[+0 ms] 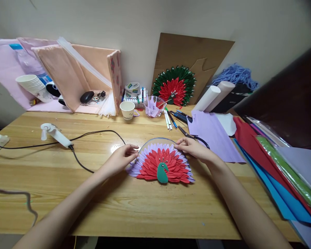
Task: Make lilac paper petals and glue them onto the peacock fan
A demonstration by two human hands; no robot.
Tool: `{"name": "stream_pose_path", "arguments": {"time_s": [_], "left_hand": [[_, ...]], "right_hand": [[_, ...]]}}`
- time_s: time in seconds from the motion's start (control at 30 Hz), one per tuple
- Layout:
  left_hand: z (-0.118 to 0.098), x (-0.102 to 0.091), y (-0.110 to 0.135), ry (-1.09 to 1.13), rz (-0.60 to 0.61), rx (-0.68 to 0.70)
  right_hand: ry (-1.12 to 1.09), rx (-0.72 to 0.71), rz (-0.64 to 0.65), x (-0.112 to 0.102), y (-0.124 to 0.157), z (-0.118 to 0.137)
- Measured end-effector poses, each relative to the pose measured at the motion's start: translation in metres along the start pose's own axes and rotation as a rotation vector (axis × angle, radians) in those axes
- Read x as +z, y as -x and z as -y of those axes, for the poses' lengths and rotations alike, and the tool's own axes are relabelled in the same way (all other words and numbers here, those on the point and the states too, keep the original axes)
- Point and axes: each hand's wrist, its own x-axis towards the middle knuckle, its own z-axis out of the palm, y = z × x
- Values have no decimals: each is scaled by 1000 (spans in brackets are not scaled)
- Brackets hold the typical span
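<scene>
A half-round paper peacock (160, 164) lies on the wooden table in front of me. It has layered red petals, a lilac petal fringe and a green head-and-neck piece with one eye. Behind the fringe shows a curved, thin-rimmed backing (157, 139) whose material I cannot make out. At its upper left edge, my left hand (125, 155) has its fingers closed on the rim. My right hand (188, 145) pinches the same rim at the upper right. Black-handled scissors (186, 133) lie just behind my right hand, partly covered by it.
A white hot glue gun (57, 135) with a black cord lies at left. At the back are a paper cup (127, 110), a clear bowl (153, 108), markers (168, 119) and a green-red peacock (173, 86) against cardboard. Lilac sheets (217, 138) and coloured paper (264, 166) cover the right.
</scene>
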Motion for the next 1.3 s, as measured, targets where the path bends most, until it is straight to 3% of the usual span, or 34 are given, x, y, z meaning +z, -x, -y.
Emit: {"name": "stream_pose_path", "arguments": {"time_s": [0.1, 0.23, 0.33, 0.5, 0.63, 1.3], "left_hand": [[-1, -4, -4, 104, -32, -13], [0, -10, -8, 231, -106, -23], [2, -13, -10, 209, -109, -22], [-2, -19, -8, 148, -307, 57], [-7, -19, -6, 187, -226, 86], [-10, -16, -1, 220, -223, 112]], "right_hand": [[-115, -13, 56, -6, -5, -8], [-369, -34, 2, -17, -12, -16], [-533, -37, 9, -22, -13, -19], [-543, -46, 10, -22, -15, -24], [-503, -44, 6, -17, -13, -22], [-564, -41, 75, -11, -5, -18]]}}
